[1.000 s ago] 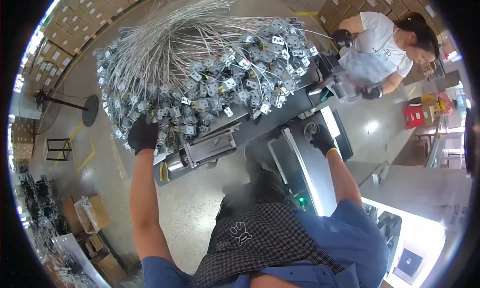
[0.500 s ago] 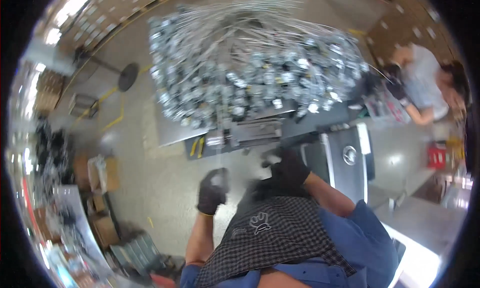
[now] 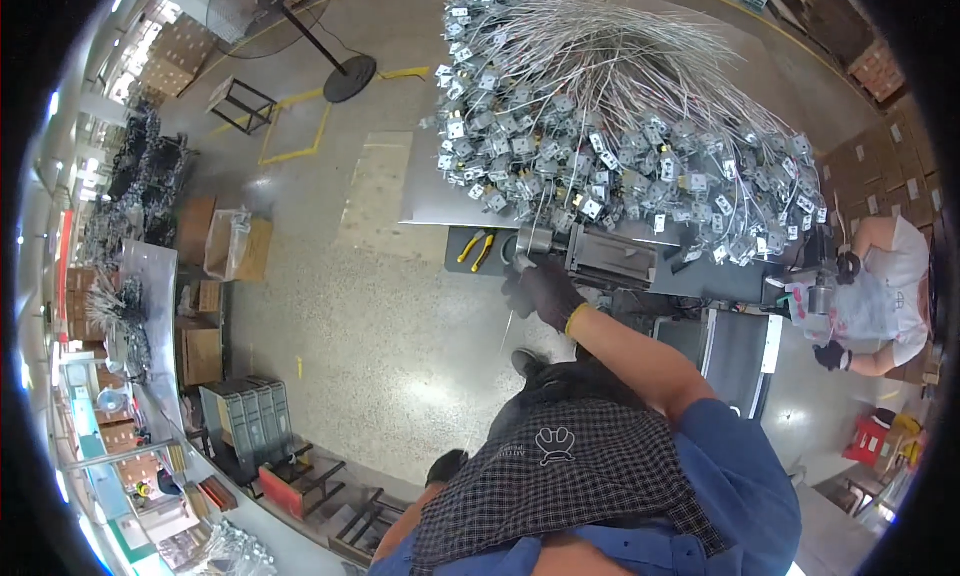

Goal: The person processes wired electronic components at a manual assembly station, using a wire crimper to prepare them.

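My right hand, in a dark glove with a yellow cuff edge, is closed beside a silver cylindrical metal fitting at the bench's near edge. A small silvery end shows at its fingertips, and a thin pale cable trails below the hand. My left hand, also dark-gloved, is low beside my checked apron; its fingers are mostly hidden. Beyond the fitting, a large heap of small metal boxes with cables covers the table.
Yellow-handled pliers lie on a dark mat left of the fitting. A grey metal vise-like block sits right of it. A conveyor-like unit stands at right, near another person. A fan base and cardboard boxes stand left.
My view has swung left, so the heap sits farther right. My right hand has moved forward to the metal fitting, while my left hand has dropped back beside the apron.
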Demonstrator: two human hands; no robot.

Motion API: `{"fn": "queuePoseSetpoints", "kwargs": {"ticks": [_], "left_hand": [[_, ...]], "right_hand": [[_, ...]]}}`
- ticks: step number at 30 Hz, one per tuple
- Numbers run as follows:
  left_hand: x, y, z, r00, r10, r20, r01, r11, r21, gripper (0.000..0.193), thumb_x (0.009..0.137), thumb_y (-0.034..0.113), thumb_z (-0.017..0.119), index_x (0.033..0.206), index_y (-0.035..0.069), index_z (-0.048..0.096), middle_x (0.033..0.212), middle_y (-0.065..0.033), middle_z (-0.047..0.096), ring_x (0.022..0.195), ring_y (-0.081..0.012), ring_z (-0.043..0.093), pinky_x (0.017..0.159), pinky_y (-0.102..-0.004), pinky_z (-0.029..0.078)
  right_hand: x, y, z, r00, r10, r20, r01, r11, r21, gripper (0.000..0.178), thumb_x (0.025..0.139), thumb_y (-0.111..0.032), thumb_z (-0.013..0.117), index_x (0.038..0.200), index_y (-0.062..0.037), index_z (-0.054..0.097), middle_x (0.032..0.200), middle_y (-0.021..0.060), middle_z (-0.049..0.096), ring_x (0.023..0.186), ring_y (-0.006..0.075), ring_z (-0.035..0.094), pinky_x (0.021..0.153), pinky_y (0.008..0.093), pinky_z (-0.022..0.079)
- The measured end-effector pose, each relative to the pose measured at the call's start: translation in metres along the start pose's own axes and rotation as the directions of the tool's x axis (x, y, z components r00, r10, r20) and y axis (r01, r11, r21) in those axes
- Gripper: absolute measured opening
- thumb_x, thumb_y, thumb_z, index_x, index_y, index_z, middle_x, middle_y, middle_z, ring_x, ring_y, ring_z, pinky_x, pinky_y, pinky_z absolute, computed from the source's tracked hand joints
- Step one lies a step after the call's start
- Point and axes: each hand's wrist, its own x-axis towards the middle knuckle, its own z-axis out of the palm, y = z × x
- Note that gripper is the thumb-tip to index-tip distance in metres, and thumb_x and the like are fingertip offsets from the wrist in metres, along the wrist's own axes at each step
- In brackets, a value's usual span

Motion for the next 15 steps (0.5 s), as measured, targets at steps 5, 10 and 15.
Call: {"fn": "queuePoseSetpoints", "kwargs": {"ticks": [5,10,15], "left_hand": [[-0.016,-0.103,0.073,0.928,0.306,-0.212,-0.35,0.913,-0.212,0.037,0.094,0.037,0.06,0.117,0.01,0.072,0.114,-0.0149,0.073,0.106,-0.0348,0.068,0.092,-0.0441,0.054],[-0.024,-0.126,0.071,0.751,0.627,-0.209,-0.656,0.745,-0.123,0.039,0.091,0.039,0.059,0.113,0.01,0.074,0.115,-0.0144,0.073,0.106,-0.0339,0.069,0.092,-0.0438,0.054],[0.04,-0.081,0.071,0.666,0.732,-0.144,-0.743,0.667,-0.049,0.041,0.091,0.04,0.057,0.11,0.009,0.075,0.108,-0.0181,0.074,0.103,-0.0346,0.07,0.09,-0.0453,0.054]], "right_hand": [[0.009,0.046,-0.017,0.99,0.064,0.125,-0.071,0.996,0.056,0.029,0.104,-0.036,0.051,0.103,-0.0099,0.064,0.083,0.0081,0.072,0.064,0.0243,0.071,0.052,0.0384,0.052],[-0.036,0.036,0.004,0.953,0.301,-0.023,-0.294,0.942,0.16,0.029,0.1,-0.027,0.054,0.108,0.0001,0.061,0.095,0.0162,0.07,0.067,0.0267,0.067,0.057,0.0392,0.053],[-0.033,0.039,-0.004,0.963,0.249,-0.102,-0.256,0.965,-0.056,0.027,0.104,-0.033,0.049,0.096,-0.0101,0.061,0.089,0.0074,0.068,0.071,0.0268,0.072,0.056,0.0395,0.051]]}}
